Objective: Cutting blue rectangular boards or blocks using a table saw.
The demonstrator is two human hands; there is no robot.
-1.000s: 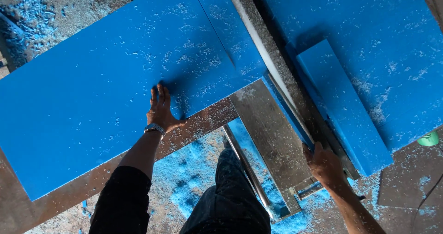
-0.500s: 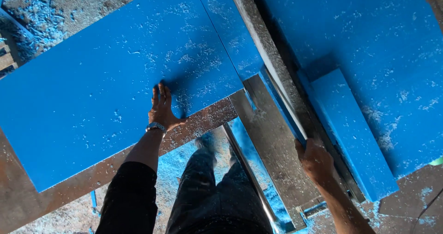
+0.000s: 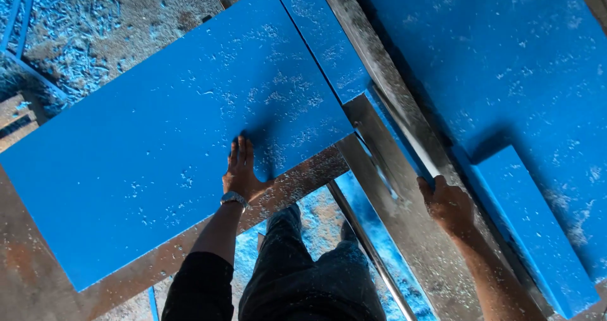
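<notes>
A large blue foam board [image 3: 145, 156], dusted with shavings, lies on a metal-topped table [image 3: 411, 239]. My left hand [image 3: 241, 172], with a wristwatch, presses flat on the board near its near edge, fingers spread. A cut line separates a narrow blue piece [image 3: 322, 36] from the board's right side. My right hand [image 3: 449, 204] is curled on the near end of a thin blue strip [image 3: 395, 137] that runs beside a metal rail [image 3: 386, 87].
A big blue sheet [image 3: 506, 61] lies right of the rail with a thick blue block [image 3: 534, 232] on it. Blue shavings cover the floor [image 3: 82, 36] at the upper left. My dark-trousered legs [image 3: 303, 277] stand between the table's edges.
My left hand stays flat on the board. My right hand has moved a little farther along the rail. The view has shifted, so the blue block sits lower and further right.
</notes>
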